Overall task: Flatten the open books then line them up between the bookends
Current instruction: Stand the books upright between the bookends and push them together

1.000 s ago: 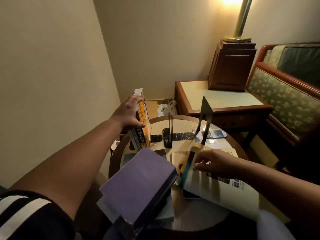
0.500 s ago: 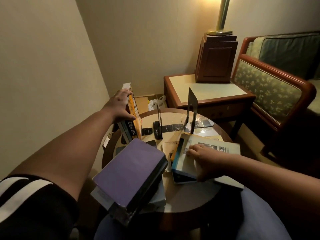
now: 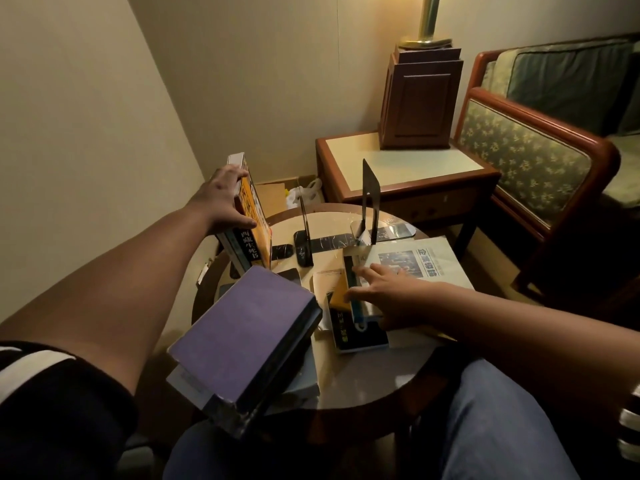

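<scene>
L hand (image 3: 221,199) grips books (image 3: 252,233); R hand (image 3: 389,297) presses paperback (image 3: 446,271).

Purple book (image 3: 242,327), orange book (image 3: 255,213) and a dark book (image 3: 247,249) lettered in white share a cream-topped, brown-rimmed bench (image 3: 363,379) with black bookends (image 3: 369,188). A pale paper (image 3: 446,268) bears blue characters. The armchair (image 3: 519,150) shows green cloth with a pale leaf print, framed in red-brown wood. The sleeve (image 3: 52,393) is black with white stripes, the jeans (image 3: 502,427) blue
</scene>
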Demonstrator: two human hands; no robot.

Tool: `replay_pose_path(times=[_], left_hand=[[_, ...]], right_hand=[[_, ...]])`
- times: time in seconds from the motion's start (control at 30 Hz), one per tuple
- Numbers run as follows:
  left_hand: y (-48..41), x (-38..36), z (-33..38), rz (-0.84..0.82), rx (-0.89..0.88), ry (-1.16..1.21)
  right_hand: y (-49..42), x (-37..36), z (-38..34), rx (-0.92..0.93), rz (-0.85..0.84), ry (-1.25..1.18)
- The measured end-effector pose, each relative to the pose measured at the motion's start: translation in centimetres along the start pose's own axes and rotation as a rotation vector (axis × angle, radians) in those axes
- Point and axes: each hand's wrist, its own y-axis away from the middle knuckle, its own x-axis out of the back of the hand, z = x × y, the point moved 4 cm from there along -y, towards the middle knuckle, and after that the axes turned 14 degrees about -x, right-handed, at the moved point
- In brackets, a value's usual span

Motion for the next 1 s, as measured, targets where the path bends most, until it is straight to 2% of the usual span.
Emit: replay_pose_path(times=[0.1,0.23,0.47,0.7,0.8,1.0], left_hand=[[0.0,0.0,0.0,-0.002,0.003,0.007],[0.0,0.0,0.0,-0.002,0.002,0.008],[0.0,0.0,0.1,0.012,-0.002,0.034],[0.1,-0.1,-0.1,0.03,0.014,0.06],[0.1,-0.1,0.0,0.032,0.017,0.066],[0.1,0.0,-0.1,0.031,0.023,0.065]], right_hand=[[-0.6,-0.1,-0.6,-0.019,-0.041,0.052],[-0.9,0.1,-0.8,-0.017,-0.005,0.012],[0.4,2.2,0.7,0.016,0.167,-0.355],[1.4,7.2,3.2,0.039,0.317,-0.534],[1.3,8.9,3.9,0.053,0.438,-0.639],[1.8,11.9,5.2,0.05,0.812,-0.925]])
